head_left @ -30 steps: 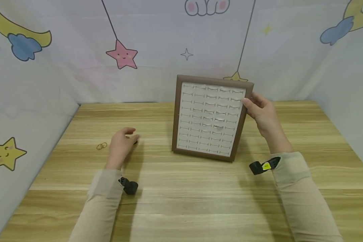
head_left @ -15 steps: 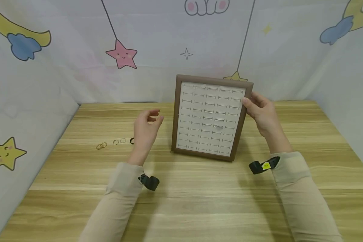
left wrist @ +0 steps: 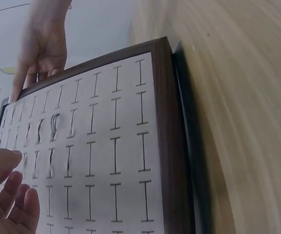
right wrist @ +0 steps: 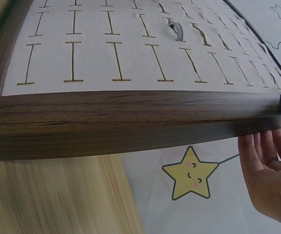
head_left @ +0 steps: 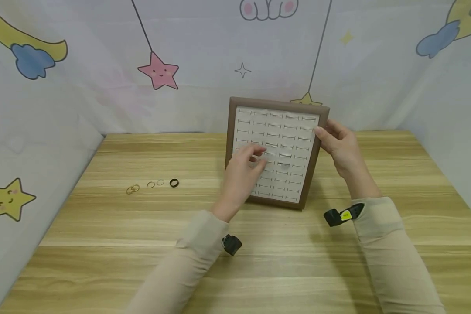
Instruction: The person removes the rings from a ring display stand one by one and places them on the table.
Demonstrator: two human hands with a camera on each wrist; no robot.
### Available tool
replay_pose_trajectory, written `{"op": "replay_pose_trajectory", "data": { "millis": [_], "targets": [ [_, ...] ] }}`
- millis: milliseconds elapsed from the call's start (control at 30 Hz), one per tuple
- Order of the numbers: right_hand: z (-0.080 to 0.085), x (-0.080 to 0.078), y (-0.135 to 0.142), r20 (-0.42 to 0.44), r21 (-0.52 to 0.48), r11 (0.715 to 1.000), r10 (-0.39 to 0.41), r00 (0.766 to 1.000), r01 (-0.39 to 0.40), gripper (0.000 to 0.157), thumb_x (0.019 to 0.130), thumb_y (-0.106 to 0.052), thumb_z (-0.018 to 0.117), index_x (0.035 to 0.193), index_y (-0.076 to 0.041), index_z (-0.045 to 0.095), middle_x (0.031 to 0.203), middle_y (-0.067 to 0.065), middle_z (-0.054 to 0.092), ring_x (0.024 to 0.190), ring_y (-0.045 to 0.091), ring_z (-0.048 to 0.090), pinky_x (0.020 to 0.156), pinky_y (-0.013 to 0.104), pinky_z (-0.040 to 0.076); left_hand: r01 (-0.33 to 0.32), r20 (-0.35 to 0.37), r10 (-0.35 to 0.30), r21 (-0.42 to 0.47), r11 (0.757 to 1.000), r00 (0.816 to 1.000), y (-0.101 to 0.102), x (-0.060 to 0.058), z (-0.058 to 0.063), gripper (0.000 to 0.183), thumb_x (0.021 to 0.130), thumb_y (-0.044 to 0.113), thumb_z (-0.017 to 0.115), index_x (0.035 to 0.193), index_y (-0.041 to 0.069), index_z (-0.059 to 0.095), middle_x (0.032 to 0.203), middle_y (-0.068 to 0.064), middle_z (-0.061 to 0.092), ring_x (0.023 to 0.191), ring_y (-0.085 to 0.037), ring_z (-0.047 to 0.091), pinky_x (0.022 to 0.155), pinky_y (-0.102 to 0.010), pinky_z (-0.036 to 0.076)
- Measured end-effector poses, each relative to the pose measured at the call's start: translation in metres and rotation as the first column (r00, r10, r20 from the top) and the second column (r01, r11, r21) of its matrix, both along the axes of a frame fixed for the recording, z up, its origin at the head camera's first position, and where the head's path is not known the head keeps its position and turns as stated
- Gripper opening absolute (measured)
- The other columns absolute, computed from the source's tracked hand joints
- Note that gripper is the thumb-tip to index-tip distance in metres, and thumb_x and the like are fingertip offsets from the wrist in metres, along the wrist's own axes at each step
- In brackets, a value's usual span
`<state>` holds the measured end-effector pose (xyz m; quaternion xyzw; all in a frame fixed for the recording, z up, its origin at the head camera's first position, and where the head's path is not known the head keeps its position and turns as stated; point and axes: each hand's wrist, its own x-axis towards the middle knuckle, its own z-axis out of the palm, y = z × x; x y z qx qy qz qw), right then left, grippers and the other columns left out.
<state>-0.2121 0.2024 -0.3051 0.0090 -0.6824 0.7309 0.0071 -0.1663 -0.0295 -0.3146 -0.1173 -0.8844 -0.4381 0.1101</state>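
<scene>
A brown-framed ring display board stands tilted on the table, its white face covered in rows of slits. One silver ring with small stones sits in a slit. At the board's upper right edge my right hand grips the frame, thumb on the front and fingers behind. My left hand is in front of the board's left half, hiding some slits. In the left wrist view, its thumb and bent fingers are apart, with nothing visible between them.
Left of the board, a row of loose rings lies on the wooden table: overlapping gold rings, two thin rings and a black ring. A printed curtain hangs behind the table.
My left hand has moved right from beside the loose rings to in front of the board, uncovering the black ring and thin rings. My right hand and the board have stayed put.
</scene>
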Motion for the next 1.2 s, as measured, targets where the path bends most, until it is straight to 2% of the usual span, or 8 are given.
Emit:
{"op": "replay_pose_trajectory", "data": {
  "millis": [167, 333, 467, 633, 767, 833, 1067, 1200],
  "targets": [
    [0.000, 0.000, 0.001, 0.012, 0.008, 1.000, -0.003, 1.000, 0.003, 0.072, 0.090, -0.028, 0.066, 0.147, -0.001, 0.031, 0.111, -0.008, 0.052, 0.101, 0.003, 0.054, 0.083, 0.009, 0.048, 0.043, -0.026, -0.045, -0.075, 0.996, 0.999, 0.016, 0.004, -0.006, 0.025, 0.090, 0.013, 0.066, 0.115, 0.010, 0.066, 0.112, -0.004, 0.066, 0.098, -0.017, 0.063, 0.081, -0.026, 0.054],
    [0.000, 0.001, 0.002, 0.014, 0.017, 1.000, -0.004, 1.000, 0.004, 0.073, 0.090, -0.028, 0.065, 0.148, -0.001, 0.030, 0.111, -0.008, 0.052, 0.101, 0.003, 0.053, 0.085, 0.011, 0.048, 0.054, 0.012, -0.053, -0.094, 0.994, 0.999, 0.027, 0.005, -0.010, 0.023, 0.090, 0.015, 0.066, 0.113, 0.012, 0.067, 0.112, -0.002, 0.066, 0.097, -0.016, 0.063, 0.078, -0.023, 0.053],
    [0.000, 0.001, 0.001, 0.011, 0.014, 1.000, -0.003, 1.000, 0.003, 0.073, 0.090, -0.028, 0.065, 0.148, -0.001, 0.030, 0.111, -0.007, 0.052, 0.101, 0.003, 0.053, 0.085, 0.011, 0.048, 0.053, 0.011, -0.052, -0.121, 0.991, 0.999, 0.033, 0.005, -0.013, 0.022, 0.090, 0.017, 0.067, 0.112, 0.014, 0.068, 0.108, 0.000, 0.066, 0.096, -0.013, 0.063, 0.075, -0.019, 0.051],
    [0.000, 0.001, 0.001, 0.013, 0.020, 1.000, -0.001, 1.000, 0.000, 0.073, 0.091, -0.028, 0.064, 0.148, -0.001, 0.029, 0.112, -0.008, 0.051, 0.102, 0.003, 0.053, 0.092, 0.015, 0.047, 0.038, -0.012, -0.040, -0.164, 0.986, 0.999, 0.038, 0.004, -0.018, 0.021, 0.089, 0.019, 0.067, 0.110, 0.016, 0.068, 0.106, 0.001, 0.065, 0.097, -0.012, 0.062, 0.077, -0.019, 0.052],
    [0.001, 0.001, 0.000, 0.010, 0.018, 1.000, -0.002, 1.000, 0.001, 0.073, 0.091, -0.028, 0.065, 0.148, 0.000, 0.030, 0.112, -0.007, 0.051, 0.102, 0.003, 0.053, 0.089, 0.013, 0.048, 0.008, -0.026, -0.014, -0.189, 0.982, 1.000, 0.040, 0.004, -0.020, 0.020, 0.089, 0.020, 0.068, 0.108, 0.017, 0.069, 0.104, 0.002, 0.065, 0.096, -0.011, 0.062, 0.075, -0.018, 0.052],
    [0.000, 0.001, 0.000, 0.006, 0.014, 1.000, -0.002, 1.000, 0.002, 0.072, 0.090, -0.027, 0.065, 0.148, 0.000, 0.030, 0.111, -0.007, 0.052, 0.101, 0.003, 0.053, 0.083, 0.010, 0.047, -0.005, -0.028, -0.001, -0.208, 0.978, 1.000, 0.042, 0.004, -0.020, 0.020, 0.089, 0.021, 0.067, 0.108, 0.018, 0.069, 0.104, 0.003, 0.065, 0.095, -0.011, 0.062, 0.073, -0.018, 0.051],
    [0.000, 0.000, 0.000, 0.002, 0.007, 1.000, -0.006, 1.000, 0.006, 0.072, 0.090, -0.027, 0.065, 0.148, -0.001, 0.031, 0.111, -0.008, 0.052, 0.101, 0.003, 0.053, 0.081, 0.009, 0.047, -0.032, -0.008, 0.031, -0.307, 0.951, 0.999, 0.045, 0.004, -0.016, 0.018, 0.089, 0.029, 0.066, 0.105, 0.021, 0.068, 0.103, 0.006, 0.064, 0.093, -0.009, 0.061, 0.069, -0.019, 0.050],
    [0.000, 0.000, 0.000, 0.002, 0.006, 1.000, -0.005, 1.000, 0.005, 0.072, 0.090, -0.027, 0.065, 0.148, -0.001, 0.031, 0.111, -0.008, 0.052, 0.100, 0.003, 0.054, 0.081, 0.009, 0.047, -0.029, -0.003, 0.029, -0.319, 0.947, 1.000, 0.045, 0.004, -0.015, 0.017, 0.089, 0.030, 0.066, 0.103, 0.021, 0.067, 0.102, 0.006, 0.063, 0.091, -0.009, 0.060, 0.067, -0.019, 0.049]
  ]
}}
